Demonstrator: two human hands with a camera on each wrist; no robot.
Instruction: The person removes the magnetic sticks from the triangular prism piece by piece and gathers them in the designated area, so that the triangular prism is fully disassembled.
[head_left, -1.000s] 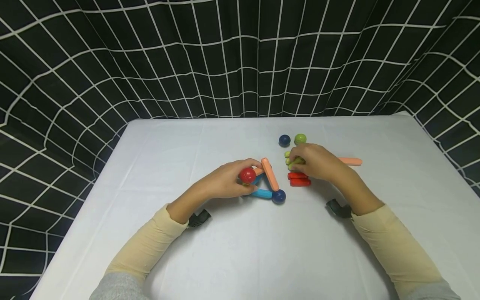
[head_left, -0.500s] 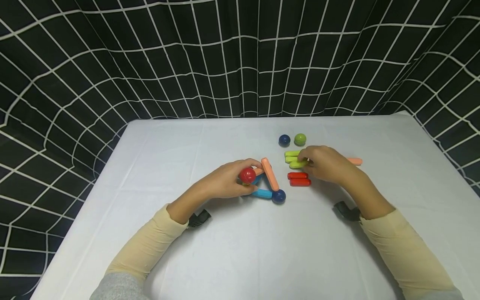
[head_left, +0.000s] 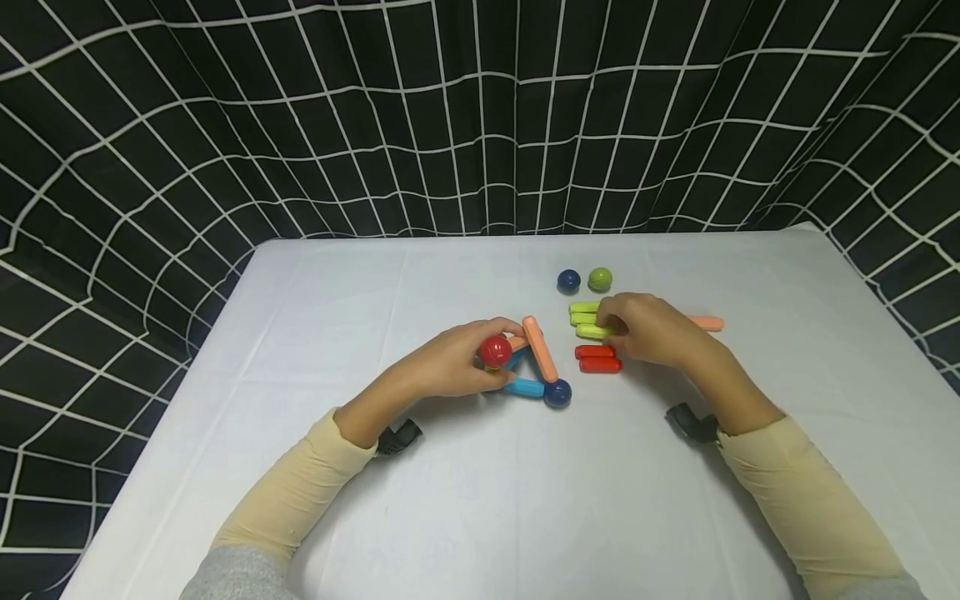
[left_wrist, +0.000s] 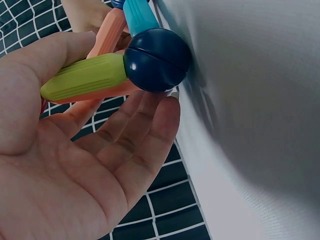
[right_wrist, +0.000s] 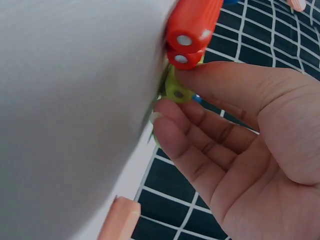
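Note:
My left hand (head_left: 460,358) holds a small frame of magnetic sticks and balls. On the frame, a red ball (head_left: 495,351) sits on top, an orange stick (head_left: 540,348) leans at the right, and a light blue stick (head_left: 524,387) runs to a dark blue ball (head_left: 557,393). In the left wrist view, the thumb lies along a yellow-green stick (left_wrist: 85,77), with the fingers below another dark blue ball (left_wrist: 157,60). My right hand (head_left: 652,329) pinches the end of the nearest yellow-green stick (head_left: 591,332), which lies beside other yellow-green sticks (head_left: 583,307).
Two red sticks (head_left: 599,365) lie just in front of the yellow-green ones. Behind them are a loose dark blue ball (head_left: 568,281) and a green ball (head_left: 600,279). Another orange stick (head_left: 707,323) pokes out beyond the right hand. White cloth (head_left: 480,500) covers the table.
My right hand has drawn back to the right, uncovering more of the yellow-green sticks. The nearest one has shifted slightly and now lies alongside the others. My left hand keeps still.

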